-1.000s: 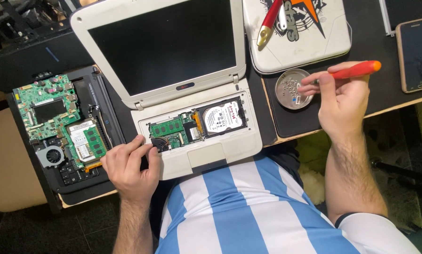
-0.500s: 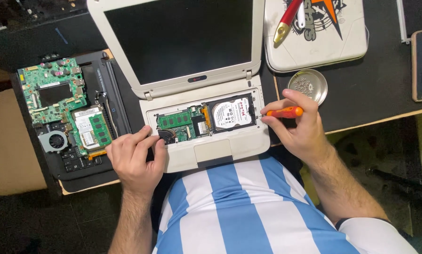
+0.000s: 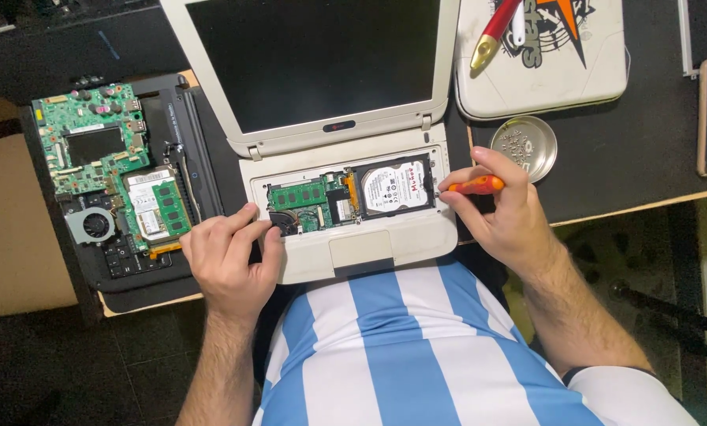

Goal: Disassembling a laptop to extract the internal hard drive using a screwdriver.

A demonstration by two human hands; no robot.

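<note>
The white laptop (image 3: 345, 229) sits at the tabletop's near edge with its keyboard already off, leaving the memory and hard drive (image 3: 397, 185) bare. The right hand (image 3: 503, 209) pinches an orange screwdriver (image 3: 471, 186) at the drive's right side; the left hand (image 3: 231, 256) steadies the case. The drive probably remains to be freed.

A dark mat (image 3: 637, 170) is laid over a wooden desk (image 3: 645, 207), whose pale edge is seen at 3 o'clock and again at 8 o'clock. Beneath it, a dark, mottled floor (image 3: 77, 371) is shown from 7 to 9 o'clock. A tan seat (image 3: 14, 229) is placed at 9 o'clock. Everything is lit evenly from above.
</note>
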